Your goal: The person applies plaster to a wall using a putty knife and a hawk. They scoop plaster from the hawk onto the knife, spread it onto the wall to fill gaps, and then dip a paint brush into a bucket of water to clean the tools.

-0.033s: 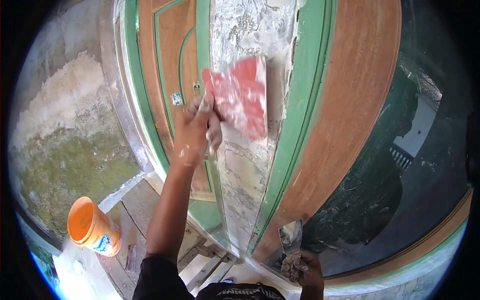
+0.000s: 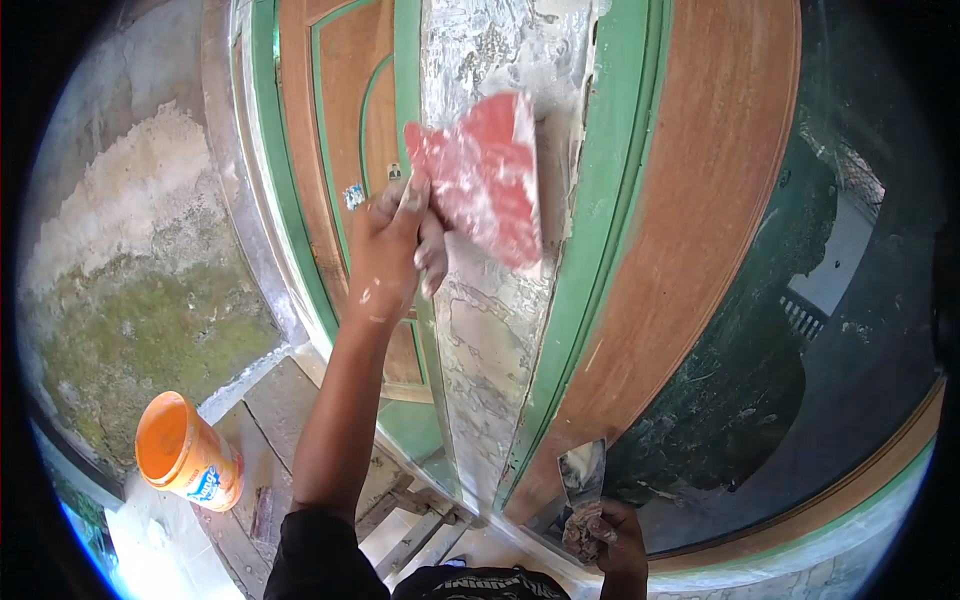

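Observation:
A wide red plastering blade (image 2: 485, 180), smeared with white paste, lies against or just off the patchy wall strip (image 2: 490, 335) between two green frames. My left hand (image 2: 400, 232) is closed around its left corner, arm stretched up and forward. Low on the right, my right hand (image 2: 620, 535) grips a small putty knife (image 2: 583, 472) with white paste on its metal blade. The handle of that knife looks lumpy and caked, and my fingers partly cover it. White smears mark the left fingers and wrist.
At the lower left an orange bucket (image 2: 190, 450) stands on wooden planks (image 2: 262, 420). A brown panelled door (image 2: 355, 110) is left of the strip. To the right are a brown wooden frame (image 2: 690, 200) and a dark glass pane (image 2: 740, 400). Behind the bucket lies mossy ground (image 2: 150, 350).
The red blade in my left hand has shifted slightly, its upper edge higher and its right edge a little farther right. My right hand and the putty knife have barely moved.

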